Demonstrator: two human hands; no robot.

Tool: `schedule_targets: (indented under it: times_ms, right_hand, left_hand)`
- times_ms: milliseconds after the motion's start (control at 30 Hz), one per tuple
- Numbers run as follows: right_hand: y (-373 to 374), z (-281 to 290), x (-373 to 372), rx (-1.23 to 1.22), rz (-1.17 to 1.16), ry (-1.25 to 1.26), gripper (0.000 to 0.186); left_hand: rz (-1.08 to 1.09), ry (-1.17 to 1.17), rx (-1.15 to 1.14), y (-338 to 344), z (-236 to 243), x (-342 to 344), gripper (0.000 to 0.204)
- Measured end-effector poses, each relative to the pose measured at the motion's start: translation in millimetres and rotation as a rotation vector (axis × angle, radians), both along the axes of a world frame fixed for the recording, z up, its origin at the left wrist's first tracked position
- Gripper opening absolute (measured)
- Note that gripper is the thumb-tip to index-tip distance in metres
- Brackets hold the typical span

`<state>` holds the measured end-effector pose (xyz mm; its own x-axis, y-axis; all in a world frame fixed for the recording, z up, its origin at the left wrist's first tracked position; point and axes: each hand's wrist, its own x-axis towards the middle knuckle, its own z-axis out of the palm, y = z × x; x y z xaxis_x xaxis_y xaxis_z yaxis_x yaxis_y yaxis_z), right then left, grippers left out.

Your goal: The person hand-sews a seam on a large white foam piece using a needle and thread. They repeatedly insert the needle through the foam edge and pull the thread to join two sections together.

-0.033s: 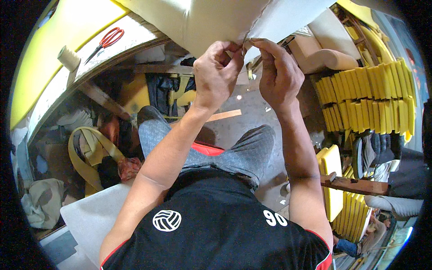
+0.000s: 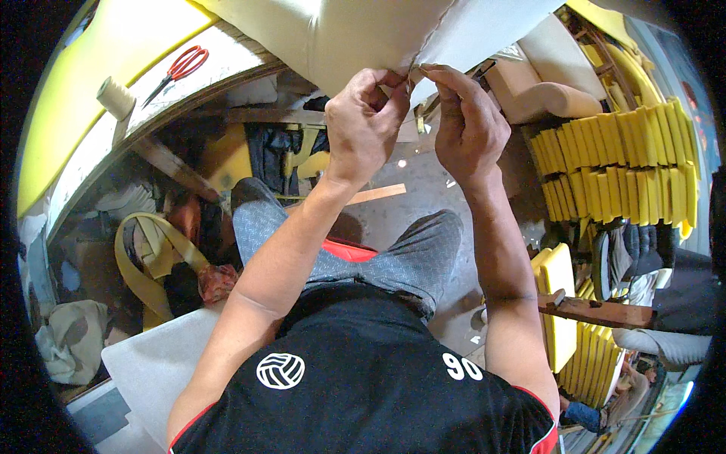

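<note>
A cream upholstery cover hangs at the top of the head view, a puckered seam running down to its near corner. At that corner my left hand is closed, thumb and forefinger pinching the seam edge. My right hand is just to the right, fingers curled and forefinger and thumb tips brought together beside the seam. Whatever thin thing lies between the fingertips is too small to make out. On the bench to the left lie red-handled scissors, and a spool of pale thread stands beside them.
The bench edge curves along the left, with yellow foam on it. Yellow foam pieces are stacked at the right, below a beige cushioned piece. A wooden strip lies on the floor between my knees.
</note>
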<state>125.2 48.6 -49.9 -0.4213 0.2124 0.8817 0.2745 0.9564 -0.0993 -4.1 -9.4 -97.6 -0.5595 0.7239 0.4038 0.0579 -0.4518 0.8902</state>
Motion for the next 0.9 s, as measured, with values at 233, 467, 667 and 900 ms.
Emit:
schedule_targets:
  times_ms: [233, 467, 667, 900]
  right_hand:
    - [6, 2, 1, 0.002, -0.003, -0.102, 0.019]
    - [-4, 1, 0, -0.096, -0.043, -0.042, 0.016]
    - [-8, 14, -6, -0.089, -0.071, -0.072, 0.011]
    - [-13, 36, -12, -0.296, -0.121, -0.181, 0.009]
  left_hand:
    - [-0.025, 0.005, -0.025, 0, -3, -3, 0.011]
    - [0.132, 0.162, 0.036, 0, -2, 5, 0.013]
    - [0.243, 0.401, 0.091, 1, -3, 0, 0.013]
    - [0.253, 0.354, 0.138, 1, -7, 3, 0.014]
